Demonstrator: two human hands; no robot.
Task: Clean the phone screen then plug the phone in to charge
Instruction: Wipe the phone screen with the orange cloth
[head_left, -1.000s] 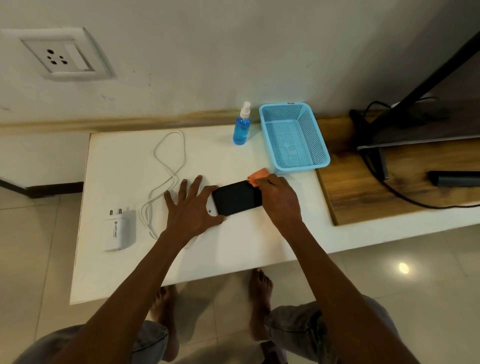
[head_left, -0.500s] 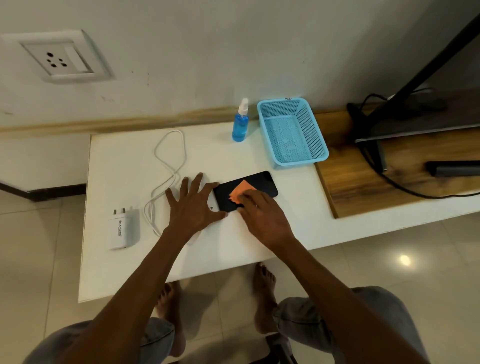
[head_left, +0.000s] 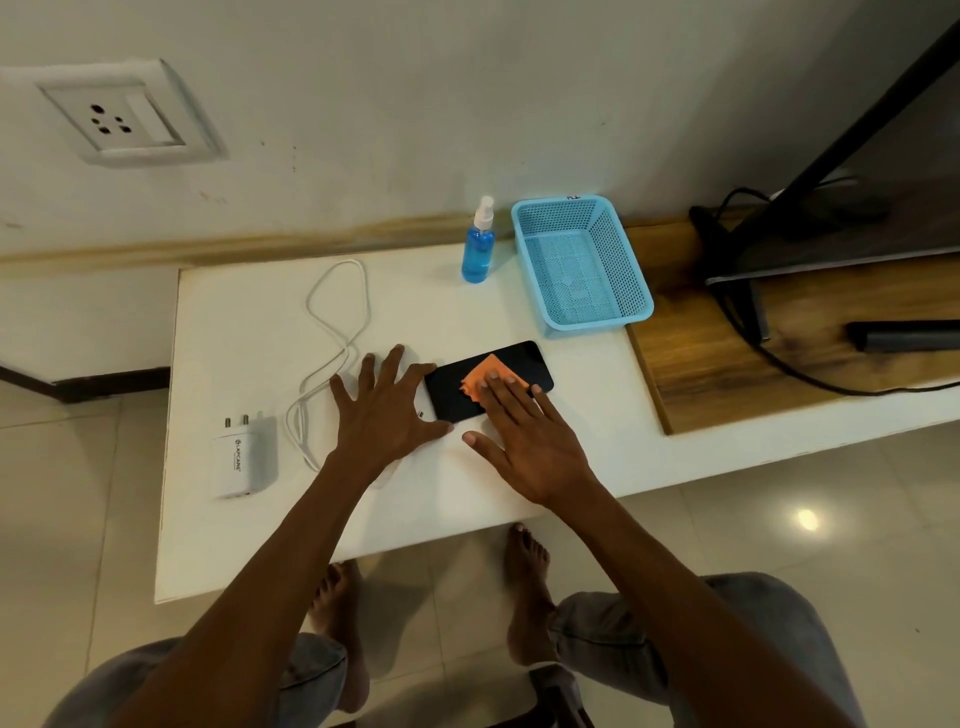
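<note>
Head view: a glossy black phone (head_left: 488, 379) lies flat on the smooth white table (head_left: 249, 322). The right hand (head_left: 524, 436), fingers straight, presses a crumpled orange cloth (head_left: 480, 378) onto the screen. The left hand (head_left: 384, 410), fingers splayed flat, steadies the phone's end. A looped white cable (head_left: 332, 332) lies beside it.

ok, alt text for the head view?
A person's right hand presses an orange cloth flat on a black phone on a white table, the left hand steadying the phone's end. White charger, cable, spray bottle nearby.
</note>
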